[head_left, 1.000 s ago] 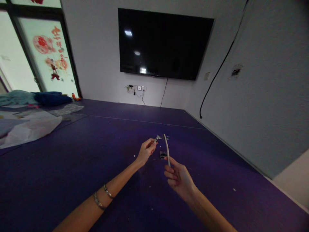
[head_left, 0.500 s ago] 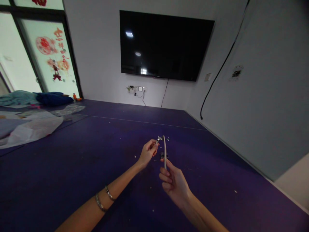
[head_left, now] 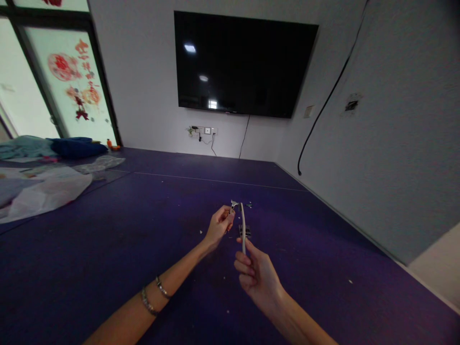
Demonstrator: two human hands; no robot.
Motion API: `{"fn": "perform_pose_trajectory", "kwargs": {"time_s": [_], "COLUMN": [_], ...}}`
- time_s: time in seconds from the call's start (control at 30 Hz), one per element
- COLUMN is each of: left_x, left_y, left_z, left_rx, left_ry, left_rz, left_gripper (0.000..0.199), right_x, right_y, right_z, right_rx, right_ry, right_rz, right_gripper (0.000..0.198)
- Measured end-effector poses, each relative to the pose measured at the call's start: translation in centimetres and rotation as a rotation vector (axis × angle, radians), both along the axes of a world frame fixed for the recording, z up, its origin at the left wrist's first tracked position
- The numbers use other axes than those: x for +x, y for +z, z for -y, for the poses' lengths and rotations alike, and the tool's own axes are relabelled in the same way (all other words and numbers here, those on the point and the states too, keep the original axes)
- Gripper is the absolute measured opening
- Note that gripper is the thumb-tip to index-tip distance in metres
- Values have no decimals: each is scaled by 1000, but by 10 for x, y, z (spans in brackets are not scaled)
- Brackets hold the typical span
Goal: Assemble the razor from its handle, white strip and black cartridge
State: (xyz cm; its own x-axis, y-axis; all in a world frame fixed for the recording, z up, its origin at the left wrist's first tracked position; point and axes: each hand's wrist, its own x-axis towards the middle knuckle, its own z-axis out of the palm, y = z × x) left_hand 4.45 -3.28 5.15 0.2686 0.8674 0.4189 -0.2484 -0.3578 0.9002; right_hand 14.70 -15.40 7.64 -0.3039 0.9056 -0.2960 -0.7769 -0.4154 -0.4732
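My left hand (head_left: 219, 226) is closed around a small silver metal piece with a T-shaped head (head_left: 233, 205), pinched between thumb and fingers. In my right hand (head_left: 257, 268) is a slim pale brush (head_left: 243, 225), held upright like a toothbrush. Dark bristles at its tip face the metal head and lie very close to it; whether they touch I cannot tell. Behind the brush handle, a small dark flat object (head_left: 246, 231) lies on the purple surface (head_left: 172, 268). Several small metal bits (head_left: 249, 205) lie just beyond the brush tip.
A large black television (head_left: 244, 64) hangs on the far wall above sockets (head_left: 207, 131) with cables. White plastic sheeting (head_left: 53, 189) and folded blue cloth (head_left: 77, 147) lie at the left. A black cable (head_left: 323, 108) hangs along the right wall. White specks dot the surface.
The metal piece and the brush have shifted slightly left, with both hands keeping their hold. More of the dark flat object shows behind the brush. The camera view has moved a little.
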Motion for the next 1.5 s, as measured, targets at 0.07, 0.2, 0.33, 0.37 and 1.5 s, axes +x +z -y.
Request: {"fn": "perform_pose_trajectory", "kwargs": {"time_s": [0.07, 0.2, 0.33, 0.37, 1.5], "left_x": [1, 2, 2, 2, 0], "left_y": [0, -1, -2, -2, -2], "left_z": [1, 3, 2, 2, -5], "left_rx": [-7, -16, -18, -16, -64], "left_ry": [-2, -24, -30, -23, 38], "left_rz": [3, -22, -9, -3, -22], "left_gripper": [30, 29, 27, 27, 29], "right_x": [3, 10, 7, 6, 34], "right_y": [0, 0, -3, -4, 27], "right_z": [0, -4, 0, 2, -19], "right_rx": [5, 36, 8, -4, 305], "right_ry": [1, 1, 4, 6, -116], "right_rz": [-4, 1, 32, 38, 187], "right_gripper": [18, 17, 19, 19, 25]}}
